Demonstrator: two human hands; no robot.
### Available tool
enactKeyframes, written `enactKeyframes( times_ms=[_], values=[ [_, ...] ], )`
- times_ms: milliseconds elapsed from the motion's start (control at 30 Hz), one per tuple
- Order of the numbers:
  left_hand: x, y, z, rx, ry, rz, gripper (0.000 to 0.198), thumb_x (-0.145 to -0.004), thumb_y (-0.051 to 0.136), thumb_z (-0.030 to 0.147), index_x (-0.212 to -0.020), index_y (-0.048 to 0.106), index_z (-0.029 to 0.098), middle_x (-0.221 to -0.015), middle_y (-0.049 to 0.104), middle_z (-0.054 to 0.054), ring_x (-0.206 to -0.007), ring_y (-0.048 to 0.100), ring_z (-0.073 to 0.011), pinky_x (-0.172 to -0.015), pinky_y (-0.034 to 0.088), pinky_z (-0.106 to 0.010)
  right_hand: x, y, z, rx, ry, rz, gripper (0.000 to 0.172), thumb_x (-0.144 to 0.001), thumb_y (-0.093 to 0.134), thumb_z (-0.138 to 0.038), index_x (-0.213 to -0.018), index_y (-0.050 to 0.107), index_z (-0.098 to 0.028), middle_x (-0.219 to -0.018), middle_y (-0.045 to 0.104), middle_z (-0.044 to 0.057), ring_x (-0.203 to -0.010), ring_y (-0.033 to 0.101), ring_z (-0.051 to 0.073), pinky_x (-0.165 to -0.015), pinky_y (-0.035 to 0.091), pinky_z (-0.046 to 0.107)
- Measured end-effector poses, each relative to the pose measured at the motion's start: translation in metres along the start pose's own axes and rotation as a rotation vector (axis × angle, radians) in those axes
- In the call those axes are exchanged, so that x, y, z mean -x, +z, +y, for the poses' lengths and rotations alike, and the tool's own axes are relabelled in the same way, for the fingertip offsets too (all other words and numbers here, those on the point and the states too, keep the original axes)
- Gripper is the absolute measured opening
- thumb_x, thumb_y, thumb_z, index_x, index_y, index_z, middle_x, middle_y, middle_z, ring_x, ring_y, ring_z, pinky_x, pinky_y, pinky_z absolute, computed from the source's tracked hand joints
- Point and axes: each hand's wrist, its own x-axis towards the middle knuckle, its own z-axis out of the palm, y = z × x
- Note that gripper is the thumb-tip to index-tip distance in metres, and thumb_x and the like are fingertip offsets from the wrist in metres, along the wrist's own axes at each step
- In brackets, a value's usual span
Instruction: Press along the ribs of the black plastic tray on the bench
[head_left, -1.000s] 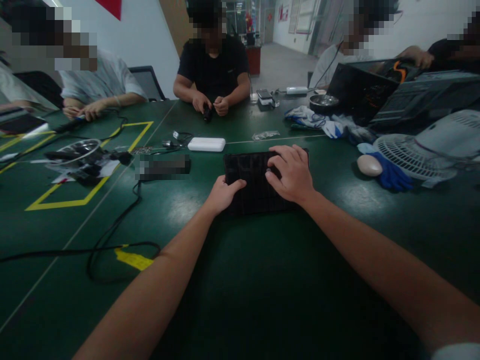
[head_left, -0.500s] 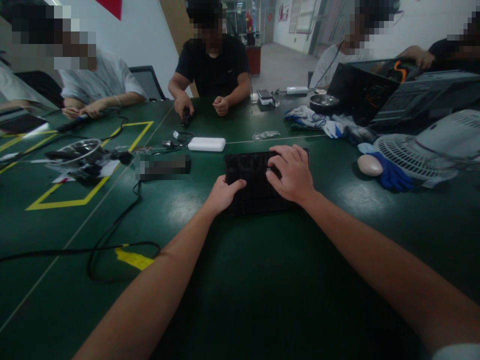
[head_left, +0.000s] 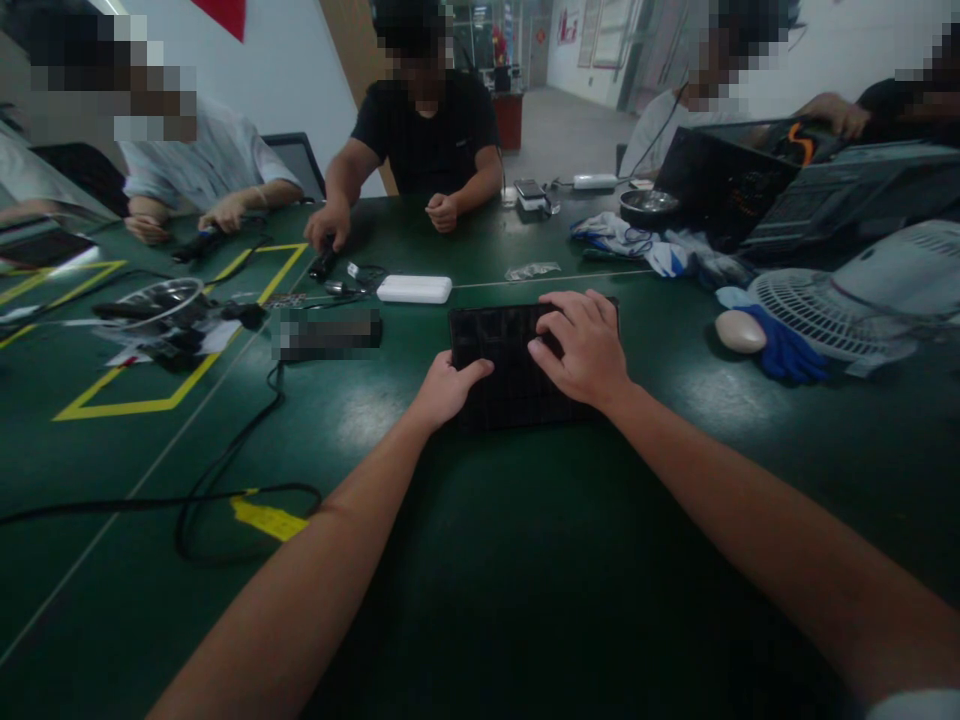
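Note:
A dark, flat tablet [head_left: 502,390] is in front of me over the green table, its screen black with faint reflections. My left hand [head_left: 448,385] grips its left edge, thumb on the front and the other fingers hidden behind or under it. Over the right part of the screen lies my right hand [head_left: 583,345], fingers bent and apart, thumb stretched toward the middle; it covers much of that side. Whether its fingertips press the screen, I cannot tell.
Beyond the tablet lies a white power bank [head_left: 414,289]. A power strip [head_left: 330,335] with a black cable [head_left: 225,460] is to the left, near a metal bowl [head_left: 161,300]. A white fan [head_left: 825,310], blue glove [head_left: 791,345] and computer mouse [head_left: 740,331] sit right. Several people sit around.
My right thumb has shifted slightly left; the tablet and my left hand stay put. Across the table, a person's hand has moved a dark object leftward. Another person's hands at left have moved apart.

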Motion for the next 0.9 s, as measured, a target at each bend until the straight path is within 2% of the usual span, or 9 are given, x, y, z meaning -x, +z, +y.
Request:
enactKeyframes(
  times_ms=[200,900],
  values=[
    [0.001,0.0005,0.0014,0.01,0.005,-0.004,0.027,-0.067,0.073,0.038,-0.081,0.068,0.016,-0.085,0.07,-0.006,-0.079,0.064,-0.022,-0.077,0.05,-0.035,0.0007,-0.0002,0.0012,0.001,-0.013,-0.009,0.015,-0.089,0.058,-0.035,-0.098,0.061,-0.024,-0.133,0.064,0.008,-0.129,0.054,0.028,-0.117,0.028,0.049],
    [0.0002,-0.0006,0.0002,-0.011,-0.012,-0.009,0.029,-0.067,0.074,0.039,-0.083,0.068,0.016,-0.086,0.07,-0.007,-0.08,0.064,-0.0227,-0.078,0.052,-0.036,-0.0001,-0.0005,-0.0003,-0.018,0.011,-0.011,0.013,-0.091,0.056,-0.034,-0.098,0.063,-0.025,-0.133,0.065,0.008,-0.13,0.054,0.029,-0.118,0.028,0.05]
  ],
)
